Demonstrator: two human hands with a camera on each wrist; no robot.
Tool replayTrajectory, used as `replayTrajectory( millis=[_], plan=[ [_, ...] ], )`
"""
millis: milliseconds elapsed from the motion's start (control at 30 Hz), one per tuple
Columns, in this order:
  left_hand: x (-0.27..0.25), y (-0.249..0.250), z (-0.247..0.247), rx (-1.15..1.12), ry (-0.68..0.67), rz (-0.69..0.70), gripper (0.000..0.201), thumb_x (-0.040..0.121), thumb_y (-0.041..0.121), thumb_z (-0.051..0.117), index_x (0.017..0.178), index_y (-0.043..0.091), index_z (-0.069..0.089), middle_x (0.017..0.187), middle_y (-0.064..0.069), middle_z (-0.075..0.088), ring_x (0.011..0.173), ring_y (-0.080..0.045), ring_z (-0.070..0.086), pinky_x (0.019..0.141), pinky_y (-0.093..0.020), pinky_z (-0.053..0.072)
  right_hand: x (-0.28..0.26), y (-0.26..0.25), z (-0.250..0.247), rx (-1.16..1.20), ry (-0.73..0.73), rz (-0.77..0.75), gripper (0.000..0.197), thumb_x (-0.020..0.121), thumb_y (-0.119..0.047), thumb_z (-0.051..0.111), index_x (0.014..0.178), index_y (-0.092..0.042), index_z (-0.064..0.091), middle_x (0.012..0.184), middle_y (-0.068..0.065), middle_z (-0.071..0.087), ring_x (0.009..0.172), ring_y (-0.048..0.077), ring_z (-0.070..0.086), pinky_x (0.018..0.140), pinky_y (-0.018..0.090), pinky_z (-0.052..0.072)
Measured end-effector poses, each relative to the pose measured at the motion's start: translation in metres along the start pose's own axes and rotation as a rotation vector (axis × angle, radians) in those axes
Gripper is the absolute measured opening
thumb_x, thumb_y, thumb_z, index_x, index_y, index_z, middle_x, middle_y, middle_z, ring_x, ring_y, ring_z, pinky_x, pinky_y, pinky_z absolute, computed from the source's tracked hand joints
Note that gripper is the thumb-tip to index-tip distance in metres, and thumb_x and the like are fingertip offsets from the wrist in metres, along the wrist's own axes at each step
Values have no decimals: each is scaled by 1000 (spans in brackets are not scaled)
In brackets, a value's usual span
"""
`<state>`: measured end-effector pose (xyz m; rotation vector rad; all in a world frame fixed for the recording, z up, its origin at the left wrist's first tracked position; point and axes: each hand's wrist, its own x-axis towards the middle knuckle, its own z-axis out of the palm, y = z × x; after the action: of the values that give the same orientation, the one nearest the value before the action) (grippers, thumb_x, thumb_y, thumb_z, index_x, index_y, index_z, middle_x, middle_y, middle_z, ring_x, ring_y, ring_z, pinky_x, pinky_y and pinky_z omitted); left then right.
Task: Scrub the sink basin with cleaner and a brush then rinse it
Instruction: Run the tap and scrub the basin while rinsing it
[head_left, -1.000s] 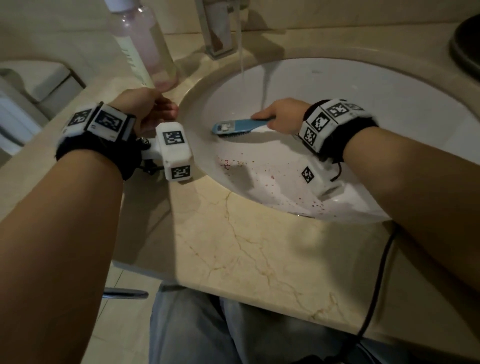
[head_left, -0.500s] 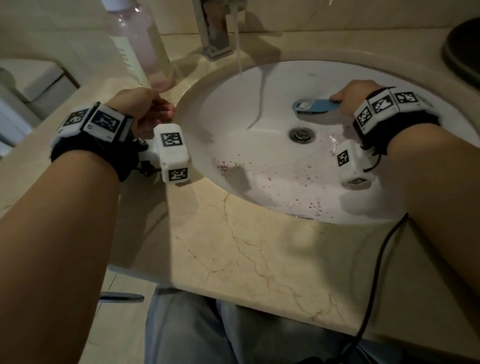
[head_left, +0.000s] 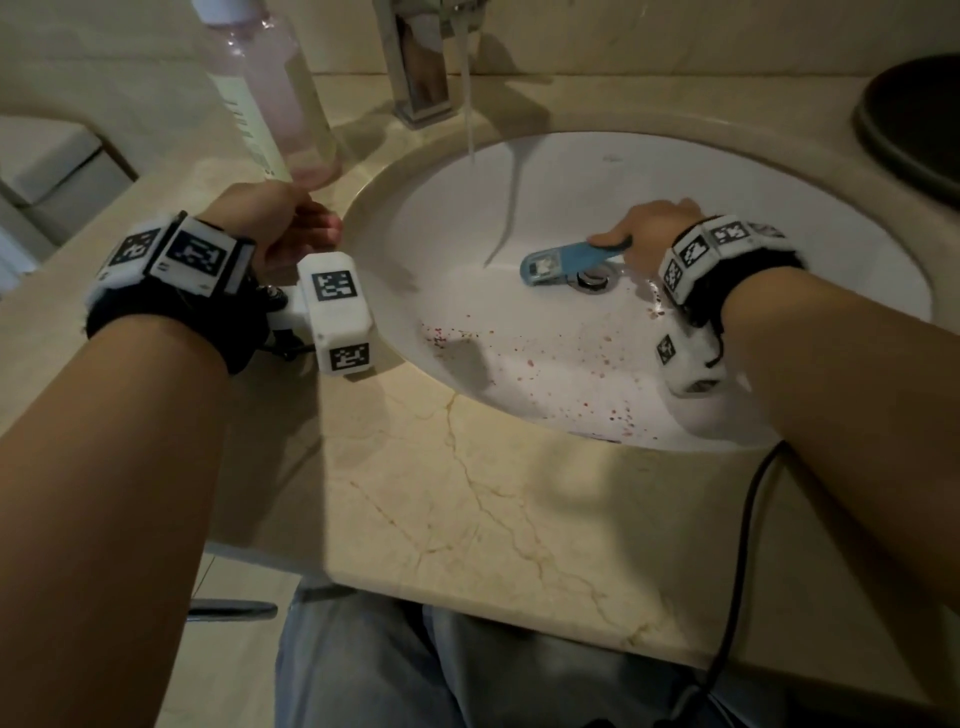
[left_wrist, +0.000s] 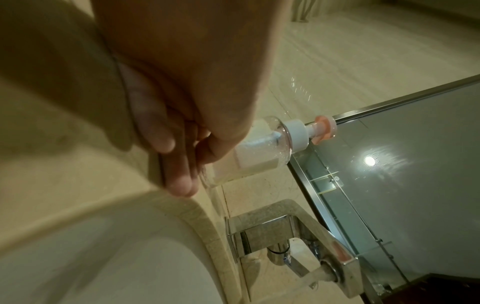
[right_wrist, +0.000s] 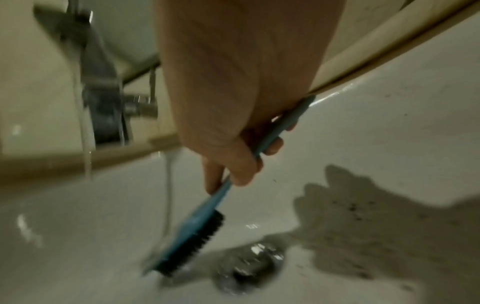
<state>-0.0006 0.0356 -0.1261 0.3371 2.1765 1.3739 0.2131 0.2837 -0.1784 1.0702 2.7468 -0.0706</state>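
While the right hand grips the brush beside the drain (tap running), the left hand rests loosely curled near the bottle.

Both forearms are bare, with no sleeves. Each wrist wears a black fabric band ringed with white square tiles printed with black-and-white checkered codes. A white box-shaped camera unit with the same codes juts from each band. A thin black cable hangs below the right arm. Blue-grey jeans cover the legs.
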Motion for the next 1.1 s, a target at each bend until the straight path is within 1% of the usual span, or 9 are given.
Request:
replayTrajectory(
  millis=[133, 267, 400, 500, 633, 733, 867, 967, 1100],
  plan=[
    [3, 0, -1, 15, 19, -10, 31, 98, 19, 36, 71, 13, 51, 39, 9, 59, 35, 1, 56, 52, -15, 41, 1, 8, -16, 14, 193, 34, 38, 97, -21, 44, 133, -30, 53, 126, 16, 57, 113, 37, 53, 101, 44, 36],
    [0, 1, 2, -3, 14, -14, 29, 99, 15, 34, 74, 12, 48, 37, 9, 57, 32, 1, 53, 36, -9, 38, 12, 17, -8, -124, 319, 148, 30, 96, -23, 49, 110, -2, 65, 108, 23, 63, 103, 35, 58, 102, 45, 31],
    [-5, 3, 3, -21, 14, -12, 30, 99, 12, 32, 73, 12, 45, 35, 8, 55, 30, 1, 51, 33, -10, 38, 13, 9, 1, -182, 117, 169, 26, 93, -25, 52, 112, -11, 62, 85, 11, 58, 95, 31, 57, 101, 43, 30],
    [-5, 3, 4, -33, 11, -4, 31, 100, 12, 32, 72, 12, 44, 40, 6, 56, 29, 0, 49, 33, -10, 38, 10, 8, 3, -134, -73, 95, 35, 96, -28, 46, 129, -19, 55, 109, 13, 61, 97, 32, 57, 92, 39, 37],
    [-2, 3, 4, -11, 23, -12, 30, 99, 11, 30, 73, 12, 45, 35, 8, 55, 29, 0, 51, 30, -10, 37, 5, 17, -7, 37, -126, 6, 39, 96, -12, 46, 134, -14, 54, 127, 12, 60, 86, 22, 48, 75, 27, 38],
    [0, 4, 3, -11, 35, -17, 30, 99, 13, 33, 73, 12, 47, 35, 8, 55, 30, 0, 52, 33, -10, 40, -2, 26, -15, 156, -89, 38, 44, 91, 1, 45, 129, -16, 58, 128, 5, 60, 89, 18, 48, 78, 23, 36],
    [1, 4, 4, -1, 37, -45, 32, 99, 20, 37, 69, 13, 47, 34, 9, 53, 29, 0, 49, 39, -11, 37, -11, 50, -20, 342, 137, 187, 43, 91, -3, 48, 129, -20, 58, 130, 5, 59, 109, 32, 55, 94, 32, 42],
    [2, 4, 5, -5, 6, -59, 34, 99, 19, 32, 66, 15, 42, 37, 10, 49, 31, 1, 44, 41, -11, 32, -23, 60, -31, 271, 257, 292, 34, 96, -15, 47, 125, -25, 61, 130, 11, 58, 117, 38, 49, 107, 43, 34],
    [3, 3, 6, -60, -14, -59, 33, 98, 14, 30, 66, 16, 40, 46, 7, 47, 31, -1, 41, 49, -17, 28, -34, 57, -30, 130, 362, 421, 28, 97, -26, 48, 119, -20, 64, 119, 22, 59, 115, 38, 46, 105, 46, 24]
  ],
)
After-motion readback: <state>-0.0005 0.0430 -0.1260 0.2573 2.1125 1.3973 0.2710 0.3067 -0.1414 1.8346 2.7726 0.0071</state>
